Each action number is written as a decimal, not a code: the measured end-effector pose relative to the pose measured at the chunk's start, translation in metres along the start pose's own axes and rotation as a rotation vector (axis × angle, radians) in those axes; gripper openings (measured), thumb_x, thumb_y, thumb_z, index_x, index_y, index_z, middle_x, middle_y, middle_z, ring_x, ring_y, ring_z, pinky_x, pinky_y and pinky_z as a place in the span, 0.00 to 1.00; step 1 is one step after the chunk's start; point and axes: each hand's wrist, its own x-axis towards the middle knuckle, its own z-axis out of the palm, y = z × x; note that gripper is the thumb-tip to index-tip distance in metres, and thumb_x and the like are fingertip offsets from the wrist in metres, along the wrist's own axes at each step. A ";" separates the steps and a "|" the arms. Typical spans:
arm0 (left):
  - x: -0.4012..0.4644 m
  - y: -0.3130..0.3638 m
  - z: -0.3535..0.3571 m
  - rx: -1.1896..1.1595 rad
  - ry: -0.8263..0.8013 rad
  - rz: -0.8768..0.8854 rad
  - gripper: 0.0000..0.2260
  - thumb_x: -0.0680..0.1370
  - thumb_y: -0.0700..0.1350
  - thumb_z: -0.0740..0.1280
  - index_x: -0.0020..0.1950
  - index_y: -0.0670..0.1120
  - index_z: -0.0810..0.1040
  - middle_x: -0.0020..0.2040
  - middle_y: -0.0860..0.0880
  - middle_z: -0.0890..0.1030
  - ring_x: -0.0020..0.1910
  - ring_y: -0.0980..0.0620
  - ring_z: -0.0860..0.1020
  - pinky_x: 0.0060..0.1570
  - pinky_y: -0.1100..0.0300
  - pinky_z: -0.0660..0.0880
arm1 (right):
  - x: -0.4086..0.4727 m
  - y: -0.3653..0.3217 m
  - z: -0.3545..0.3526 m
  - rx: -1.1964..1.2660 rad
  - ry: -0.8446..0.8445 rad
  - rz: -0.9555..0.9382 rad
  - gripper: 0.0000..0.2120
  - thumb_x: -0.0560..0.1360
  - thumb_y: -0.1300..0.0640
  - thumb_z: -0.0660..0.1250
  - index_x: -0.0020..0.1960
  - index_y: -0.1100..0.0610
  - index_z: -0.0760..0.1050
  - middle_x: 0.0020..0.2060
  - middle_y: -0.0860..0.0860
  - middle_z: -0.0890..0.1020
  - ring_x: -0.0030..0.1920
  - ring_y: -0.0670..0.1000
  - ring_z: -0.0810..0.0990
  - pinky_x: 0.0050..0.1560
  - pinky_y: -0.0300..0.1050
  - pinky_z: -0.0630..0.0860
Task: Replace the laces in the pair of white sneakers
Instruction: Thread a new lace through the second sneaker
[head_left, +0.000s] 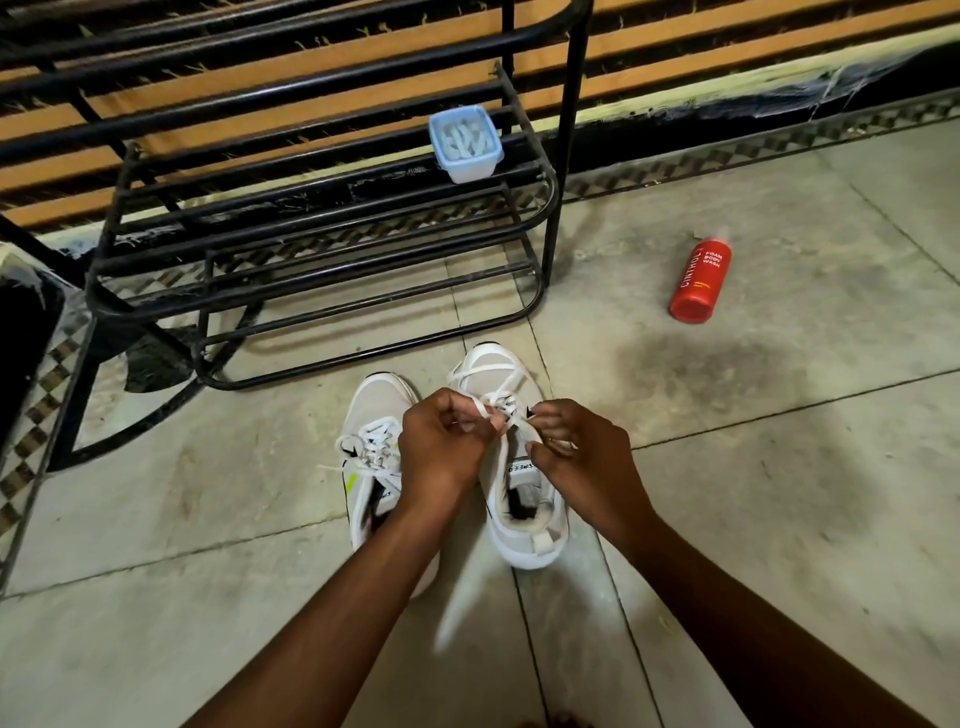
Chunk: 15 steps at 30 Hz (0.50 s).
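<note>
Both hands (447, 441) pinching lace (501, 410), sneaker (519, 499) toe-away

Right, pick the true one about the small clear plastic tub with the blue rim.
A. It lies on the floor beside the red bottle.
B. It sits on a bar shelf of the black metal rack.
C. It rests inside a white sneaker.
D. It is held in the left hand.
B: the small clear plastic tub with the blue rim sits on a bar shelf of the black metal rack, white pieces inside it.
</note>
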 end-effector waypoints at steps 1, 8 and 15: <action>-0.001 -0.001 0.002 -0.009 0.005 -0.005 0.08 0.71 0.35 0.79 0.42 0.41 0.81 0.41 0.45 0.87 0.45 0.45 0.87 0.56 0.41 0.82 | 0.000 -0.001 0.000 0.012 0.003 0.011 0.15 0.70 0.64 0.74 0.54 0.51 0.82 0.47 0.42 0.86 0.47 0.41 0.84 0.53 0.38 0.80; -0.001 -0.013 0.015 -0.029 0.039 -0.064 0.10 0.71 0.39 0.80 0.40 0.42 0.79 0.39 0.42 0.86 0.44 0.43 0.87 0.53 0.39 0.82 | 0.001 0.007 -0.003 0.276 0.012 0.120 0.15 0.72 0.70 0.72 0.53 0.55 0.83 0.44 0.48 0.87 0.48 0.46 0.85 0.51 0.37 0.77; -0.001 -0.020 0.027 -0.047 0.060 -0.092 0.11 0.70 0.40 0.80 0.41 0.41 0.79 0.39 0.45 0.87 0.43 0.45 0.87 0.51 0.39 0.83 | 0.003 0.015 -0.004 0.443 -0.013 0.221 0.15 0.73 0.71 0.70 0.53 0.54 0.83 0.45 0.57 0.86 0.51 0.58 0.86 0.52 0.54 0.79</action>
